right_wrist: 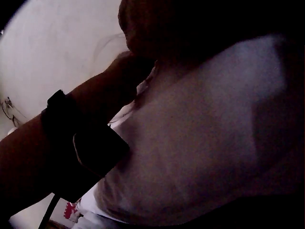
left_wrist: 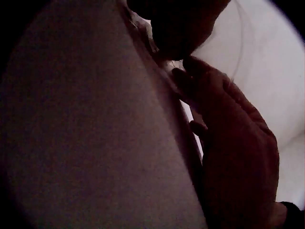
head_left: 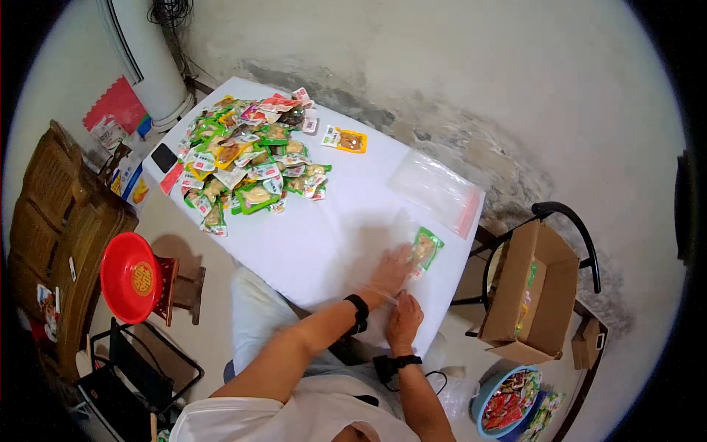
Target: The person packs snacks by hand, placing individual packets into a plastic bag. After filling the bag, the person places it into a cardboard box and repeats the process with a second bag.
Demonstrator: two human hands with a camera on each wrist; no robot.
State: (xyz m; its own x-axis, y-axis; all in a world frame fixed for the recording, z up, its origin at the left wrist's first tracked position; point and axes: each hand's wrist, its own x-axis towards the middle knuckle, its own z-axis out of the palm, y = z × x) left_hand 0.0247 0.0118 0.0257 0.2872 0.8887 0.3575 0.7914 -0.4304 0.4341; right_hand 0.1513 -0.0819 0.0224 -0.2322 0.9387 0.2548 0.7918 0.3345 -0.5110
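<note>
In the head view, my left hand (head_left: 394, 269) lies over a clear plastic bag (head_left: 401, 221) with its fingers reaching forward. A green-edged snack packet (head_left: 425, 248) lies just beyond its fingertips and overlaps the bag in this view. My right hand (head_left: 405, 320), nearer the table's front edge, pinches the bag's clear edge between thumb and fingers. The left wrist view shows the fingertips of my right hand (left_wrist: 238, 129) close below my dark left hand (left_wrist: 178, 26). Both wrist views are very dark.
A large pile of snack packets (head_left: 247, 155) covers the table's far left, near a phone (head_left: 163, 158). One yellow packet (head_left: 345, 139) lies apart. Flat clear bags (head_left: 431, 184) lie at the right. Beyond stand a cardboard box (head_left: 530, 287) on a chair and a blue basin (head_left: 482, 401) of packets.
</note>
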